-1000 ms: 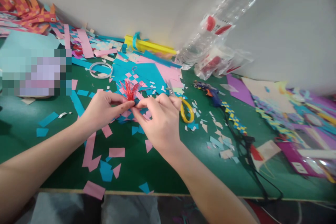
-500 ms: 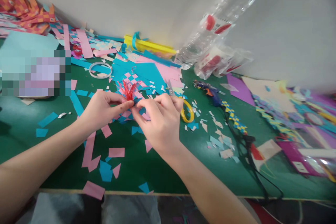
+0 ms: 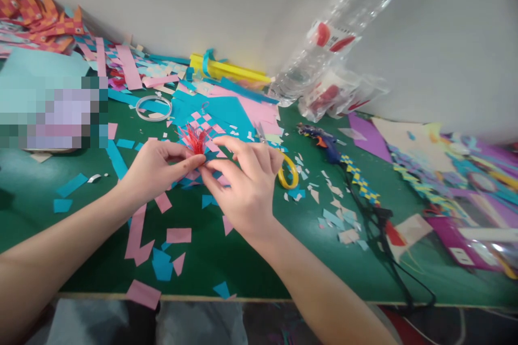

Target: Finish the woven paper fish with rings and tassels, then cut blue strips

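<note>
My left hand pinches the base of a red stringy tassel between thumb and forefinger, its strands fanning upward. At the same base, the thumb and a finger of my right hand come together, while its forefinger stands raised beside the strands. Just beyond the tassel shows a pink and blue checkered woven paper piece with a small loop at its top, partly hidden by my hands. Scissors with a yellow handle show beside my right hand, which hides their middle.
Paper scraps litter the green table. A roll of tape lies at left. Toward the right are a blue glue gun with a black cord and a clear plastic bottle. Orange woven paper shapes sit far left.
My right forefinger has lifted away from the tassel, leaving a gap between it and the fingers below. My left hand keeps its pinch.
</note>
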Demonstrator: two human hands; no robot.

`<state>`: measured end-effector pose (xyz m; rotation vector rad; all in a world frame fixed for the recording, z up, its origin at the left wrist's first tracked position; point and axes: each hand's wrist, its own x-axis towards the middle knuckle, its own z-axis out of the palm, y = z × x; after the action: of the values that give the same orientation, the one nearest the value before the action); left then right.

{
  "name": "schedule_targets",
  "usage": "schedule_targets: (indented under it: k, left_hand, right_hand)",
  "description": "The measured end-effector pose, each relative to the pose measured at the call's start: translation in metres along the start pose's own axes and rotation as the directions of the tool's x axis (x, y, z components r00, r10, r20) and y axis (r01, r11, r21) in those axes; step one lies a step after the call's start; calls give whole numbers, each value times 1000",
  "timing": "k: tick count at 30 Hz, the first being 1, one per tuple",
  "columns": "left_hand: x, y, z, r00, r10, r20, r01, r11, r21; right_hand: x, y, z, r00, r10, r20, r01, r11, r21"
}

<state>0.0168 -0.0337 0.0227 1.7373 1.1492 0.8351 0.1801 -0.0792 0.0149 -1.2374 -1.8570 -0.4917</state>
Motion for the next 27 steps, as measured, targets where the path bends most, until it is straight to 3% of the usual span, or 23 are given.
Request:
schedule_targets:
  k: [9,16,22,27]
  left_hand:
    - [-1,-1,0,999,-32,0,32,999,-9]
    - [-3,1,2,994,-113,2,113,992,-49]
    - [-4,5,3,997,-72,-31,71,997,-36]
    - [-4,5,2,998,-60,-22,59,998,-35]
  right_hand:
    - [-1,-3,4,1000,1,-19,-2,1000,-10]
    - [-1,-5,9,993,101,-54,-96,991,89]
    - [-3,-6,12,986,157,-47,-149,978,148]
    - [-4,-6,14,977,213,28,-215,964,157]
